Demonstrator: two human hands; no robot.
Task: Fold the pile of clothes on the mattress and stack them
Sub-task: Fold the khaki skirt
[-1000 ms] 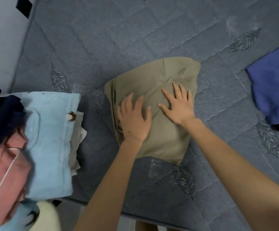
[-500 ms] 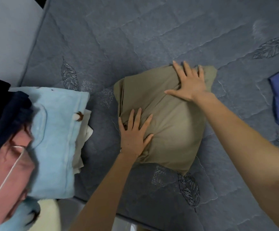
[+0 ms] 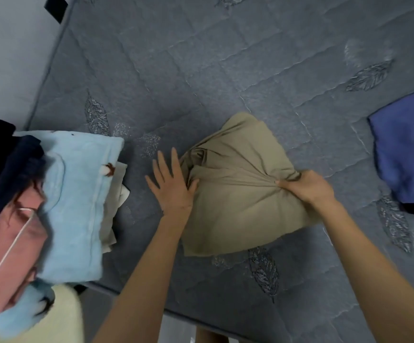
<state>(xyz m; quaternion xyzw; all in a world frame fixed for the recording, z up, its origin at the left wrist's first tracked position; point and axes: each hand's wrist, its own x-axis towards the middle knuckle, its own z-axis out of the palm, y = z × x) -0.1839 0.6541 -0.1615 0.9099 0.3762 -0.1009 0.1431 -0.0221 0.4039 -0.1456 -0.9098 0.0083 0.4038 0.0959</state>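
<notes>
A folded tan garment [image 3: 235, 204] lies on the grey quilted mattress [image 3: 201, 70] in front of me. My left hand [image 3: 171, 186] lies flat with straight fingers along the garment's left edge, thumb touching the cloth. My right hand [image 3: 307, 185] grips a bunch of the tan cloth at the garment's right side, and creases fan out from that grip. To the left stands the stack of folded clothes [image 3: 74, 199], a light blue towel-like piece on top with cream cloth under it.
A blue garment [image 3: 406, 154] over something dark lies at the right edge of the mattress. Dark navy, pink and pale yellow clothes [image 3: 8, 219] fill the lower left corner. A white wall [image 3: 8, 58] borders the mattress on the left; the mattress's near edge runs below my arms.
My right hand came back from the garment's far edge and bunched the cloth at its right side. My left hand slid from the garment's top to its left edge.
</notes>
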